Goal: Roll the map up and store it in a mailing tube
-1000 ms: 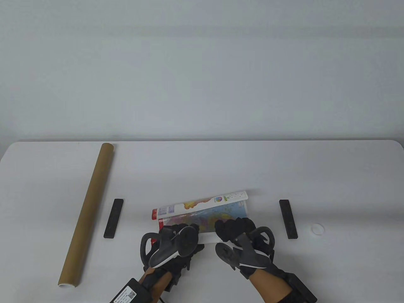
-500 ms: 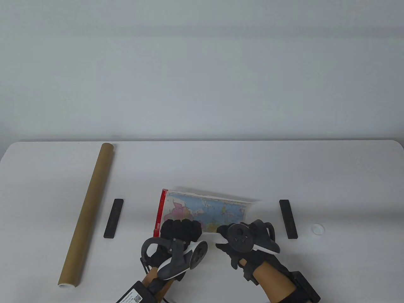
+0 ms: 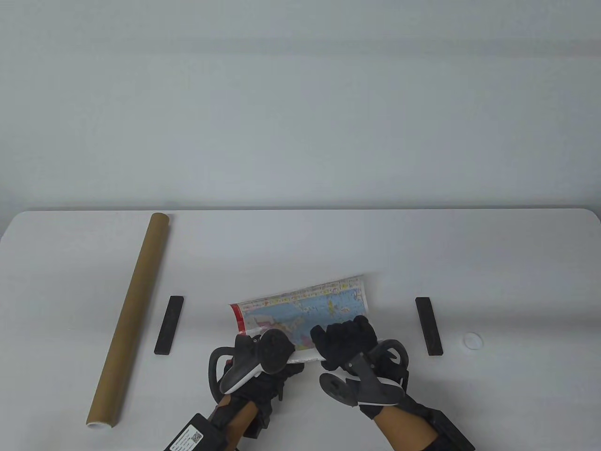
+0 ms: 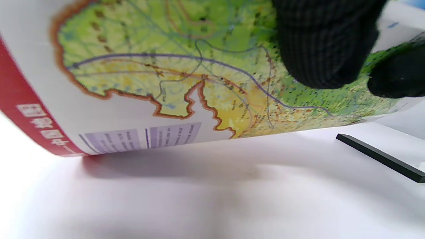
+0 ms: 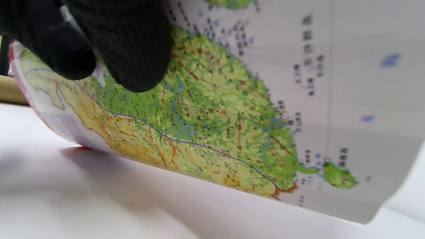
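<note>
- Table view, far left: the brown mailing tube point(image 3: 131, 315) lies on the white table point(image 3: 300, 244), running from 7 to 1 o'clock.
- A black bar point(image 3: 169, 325) lies just beside the tube, at its 3 o'clock.
- At 6 o'clock of the table the left hand point(image 3: 263, 366) grips the partly rolled map point(image 3: 305, 307).
- The right hand point(image 3: 350, 345) grips the map too, fingers point(image 5: 132, 49) pressed on the print.
- Another black bar point(image 3: 428, 325) lies at 3 o'clock of the map.

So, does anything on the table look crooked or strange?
Only the map looks askew: its far edge climbs toward the right, so the roll is uneven. The mailing tube and both black bars lie undisturbed.
</note>
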`<state>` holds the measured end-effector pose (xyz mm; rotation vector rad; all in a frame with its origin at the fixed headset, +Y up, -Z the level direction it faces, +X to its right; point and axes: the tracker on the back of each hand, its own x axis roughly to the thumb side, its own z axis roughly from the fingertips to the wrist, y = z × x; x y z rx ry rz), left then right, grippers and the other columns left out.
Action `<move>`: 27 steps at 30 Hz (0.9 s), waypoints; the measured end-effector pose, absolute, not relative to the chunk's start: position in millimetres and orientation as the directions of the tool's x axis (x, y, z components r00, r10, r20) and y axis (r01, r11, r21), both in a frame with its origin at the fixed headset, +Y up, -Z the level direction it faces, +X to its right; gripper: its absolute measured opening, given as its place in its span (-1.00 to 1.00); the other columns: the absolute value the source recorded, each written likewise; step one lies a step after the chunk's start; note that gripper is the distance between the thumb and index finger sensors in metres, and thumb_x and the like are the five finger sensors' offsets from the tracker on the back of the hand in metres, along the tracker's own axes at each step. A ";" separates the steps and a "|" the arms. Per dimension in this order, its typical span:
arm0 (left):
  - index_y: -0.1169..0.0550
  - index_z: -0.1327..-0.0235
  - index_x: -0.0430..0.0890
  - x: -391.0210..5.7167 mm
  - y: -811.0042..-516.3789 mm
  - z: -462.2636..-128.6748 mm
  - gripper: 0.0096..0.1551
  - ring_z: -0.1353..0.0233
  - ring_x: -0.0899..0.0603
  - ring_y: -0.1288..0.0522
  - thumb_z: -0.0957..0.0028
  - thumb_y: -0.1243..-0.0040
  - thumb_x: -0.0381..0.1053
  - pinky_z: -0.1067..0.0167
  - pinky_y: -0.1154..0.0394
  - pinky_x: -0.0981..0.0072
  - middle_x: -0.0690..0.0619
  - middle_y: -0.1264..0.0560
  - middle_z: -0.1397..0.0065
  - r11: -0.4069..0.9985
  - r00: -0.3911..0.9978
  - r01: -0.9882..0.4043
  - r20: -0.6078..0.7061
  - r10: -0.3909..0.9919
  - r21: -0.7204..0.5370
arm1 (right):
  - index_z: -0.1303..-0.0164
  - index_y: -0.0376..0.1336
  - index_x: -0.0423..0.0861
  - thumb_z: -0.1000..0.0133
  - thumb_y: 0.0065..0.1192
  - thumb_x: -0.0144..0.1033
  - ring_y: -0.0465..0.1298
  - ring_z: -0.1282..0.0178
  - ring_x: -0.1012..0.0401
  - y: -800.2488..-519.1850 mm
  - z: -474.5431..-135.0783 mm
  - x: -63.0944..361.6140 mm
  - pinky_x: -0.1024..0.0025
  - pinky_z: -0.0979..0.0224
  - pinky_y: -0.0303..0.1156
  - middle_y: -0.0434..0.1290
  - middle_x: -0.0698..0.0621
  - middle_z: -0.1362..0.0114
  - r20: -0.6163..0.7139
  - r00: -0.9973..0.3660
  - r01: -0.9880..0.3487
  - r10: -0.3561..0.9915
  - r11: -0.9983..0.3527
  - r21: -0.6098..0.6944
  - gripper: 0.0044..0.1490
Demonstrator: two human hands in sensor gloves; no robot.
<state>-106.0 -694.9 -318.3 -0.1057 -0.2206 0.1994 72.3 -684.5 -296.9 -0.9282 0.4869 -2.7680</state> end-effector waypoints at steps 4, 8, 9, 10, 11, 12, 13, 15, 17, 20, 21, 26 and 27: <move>-0.70 0.02 0.24 -101.2 -694.1 -315.1 -0.43 -0.15 -0.06 -0.65 0.27 -0.39 0.43 -0.41 -0.43 0.05 0.17 -0.60 -0.09 0.987 0.956 -0.144 0.250 0.156 -0.064 | -0.33 0.43 -0.13 -0.11 0.45 -0.11 0.57 0.00 -0.02 -687.2 -305.8 75.3 -0.19 -0.30 0.41 0.49 -0.08 -0.12 0.542 -0.819 0.037 -0.186 -0.961 -0.274 -0.38; -0.58 -0.16 0.26 -87.6 -685.8 -302.9 -0.36 -0.23 -0.06 -0.62 0.22 -0.39 0.40 -0.43 -0.42 0.05 0.17 -0.55 -0.20 0.992 0.961 0.043 0.267 -0.075 0.122 | -0.24 0.48 -0.13 -0.11 0.45 -0.11 0.59 0.07 0.00 -691.1 -318.4 86.1 -0.17 -0.23 0.45 0.52 -0.08 -0.05 0.519 -0.854 -0.052 -0.024 -0.990 -0.131 -0.44; -0.56 -0.20 0.28 -85.6 -684.2 -300.3 -0.34 -0.26 -0.07 -0.61 0.21 -0.38 0.39 -0.45 -0.41 0.04 0.18 -0.54 -0.24 0.984 0.958 0.072 0.263 -0.112 0.160 | -0.23 0.48 -0.14 -0.11 0.45 -0.11 0.59 0.08 0.00 -691.8 -320.7 88.6 -0.17 -0.22 0.45 0.52 -0.08 -0.04 0.512 -0.859 -0.078 0.015 -0.992 -0.102 -0.44; -0.53 -0.23 0.28 -83.3 -682.4 -296.6 -0.32 -0.32 -0.08 -0.59 0.21 -0.39 0.39 -0.48 -0.37 0.01 0.18 -0.53 -0.28 0.971 0.955 0.106 0.249 -0.159 0.213 | -0.23 0.48 -0.14 -0.11 0.45 -0.11 0.59 0.09 0.00 -692.9 -324.5 92.9 -0.17 -0.21 0.45 0.52 -0.08 -0.04 0.504 -0.860 -0.130 0.087 -0.990 -0.050 -0.44; -0.51 -0.25 0.30 -82.2 -681.5 -294.5 -0.31 -0.37 -0.09 -0.56 0.20 -0.40 0.37 -0.50 -0.34 -0.01 0.18 -0.51 -0.31 0.963 0.955 0.121 0.237 -0.180 0.242 | -0.22 0.49 -0.16 -0.11 0.45 -0.12 0.59 0.10 0.00 -693.6 -326.9 95.6 -0.17 -0.20 0.46 0.53 -0.09 -0.03 0.497 -0.857 -0.167 0.137 -0.986 -0.017 -0.44; -0.48 -0.28 0.31 -81.0 -680.4 -292.7 -0.29 -0.39 -0.09 -0.55 0.20 -0.40 0.37 -0.51 -0.33 -0.01 0.19 -0.50 -0.32 0.953 0.953 0.138 0.227 -0.202 0.270 | -0.22 0.49 -0.16 -0.11 0.46 -0.12 0.59 0.10 0.00 -694.4 -329.6 98.9 -0.17 -0.20 0.45 0.53 -0.09 -0.02 0.490 -0.846 -0.220 0.209 -0.975 0.036 -0.44; -0.46 -0.29 0.31 -80.5 -679.8 -291.7 -0.27 -0.38 -0.08 -0.54 0.21 -0.40 0.37 -0.52 -0.31 -0.01 0.19 -0.50 -0.31 0.949 0.952 0.138 0.227 -0.206 0.284 | -0.22 0.49 -0.17 -0.11 0.46 -0.13 0.59 0.11 -0.01 -694.8 -331.2 100.6 -0.18 -0.19 0.45 0.53 -0.10 -0.02 0.488 -0.836 -0.250 0.251 -0.966 0.069 -0.44; -0.44 -0.27 0.32 -80.6 -680.6 -292.1 -0.26 -0.33 -0.05 -0.54 0.24 -0.41 0.38 -0.52 -0.30 0.01 0.20 -0.50 -0.26 0.944 0.949 0.139 0.230 -0.213 0.299 | -0.22 0.49 -0.17 -0.10 0.46 -0.12 0.59 0.11 -0.02 -695.4 -332.2 102.6 -0.19 -0.19 0.44 0.52 -0.10 -0.02 0.491 -0.821 -0.278 0.292 -0.955 0.103 -0.43; -0.47 -0.22 0.32 -82.6 -681.0 -293.8 -0.28 -0.20 -0.02 -0.59 0.27 -0.42 0.39 -0.47 -0.36 0.06 0.20 -0.55 -0.15 0.944 0.949 0.129 0.237 -0.206 0.302 | -0.23 0.48 -0.18 -0.10 0.47 -0.11 0.59 0.08 -0.01 -695.3 -330.3 102.1 -0.18 -0.21 0.44 0.52 -0.10 -0.03 0.506 -0.821 -0.267 0.265 -0.961 0.069 -0.42; -0.53 -0.14 0.30 -85.5 -682.1 -297.6 -0.32 -0.04 0.03 -0.65 0.29 -0.42 0.42 -0.37 -0.46 0.12 0.23 -0.61 0.00 0.955 0.958 0.118 0.222 -0.182 0.273 | -0.31 0.45 -0.18 -0.09 0.47 -0.11 0.59 0.00 -0.04 -690.7 -321.4 96.2 -0.19 -0.28 0.41 0.52 -0.10 -0.10 0.543 -0.832 -0.188 0.112 -0.978 -0.086 -0.36; -0.54 -0.13 0.30 -86.8 -682.7 -299.1 -0.32 0.00 0.03 -0.66 0.31 -0.43 0.43 -0.35 -0.48 0.13 0.23 -0.62 0.04 0.961 0.961 0.102 0.223 -0.162 0.258 | -0.34 0.43 -0.18 -0.09 0.48 -0.10 0.59 -0.04 -0.05 -689.3 -318.7 94.3 -0.20 -0.29 0.40 0.51 -0.10 -0.12 0.547 -0.835 -0.162 0.070 -0.979 -0.123 -0.33; -0.57 -0.08 0.28 -96.5 -685.6 -308.2 -0.31 0.12 0.07 -0.68 0.35 -0.45 0.45 -0.27 -0.53 0.17 0.24 -0.64 0.16 0.994 0.981 -0.017 0.193 -0.005 0.111 | -0.54 0.27 -0.20 -0.08 0.49 -0.10 0.54 -0.18 -0.10 -683.5 -303.8 81.6 -0.25 -0.37 0.33 0.45 -0.12 -0.24 0.530 -0.833 -0.025 -0.159 -0.946 -0.323 -0.15; -0.58 -0.08 0.27 -98.9 -685.9 -309.9 -0.31 0.15 0.07 -0.68 0.35 -0.45 0.46 -0.25 -0.54 0.18 0.25 -0.64 0.19 0.996 0.982 -0.047 0.187 0.032 0.080 | -0.56 0.25 -0.20 -0.08 0.49 -0.10 0.53 -0.18 -0.11 -683.3 -301.6 79.1 -0.25 -0.38 0.32 0.45 -0.12 -0.25 0.526 -0.828 -0.007 -0.194 -0.935 -0.355 -0.12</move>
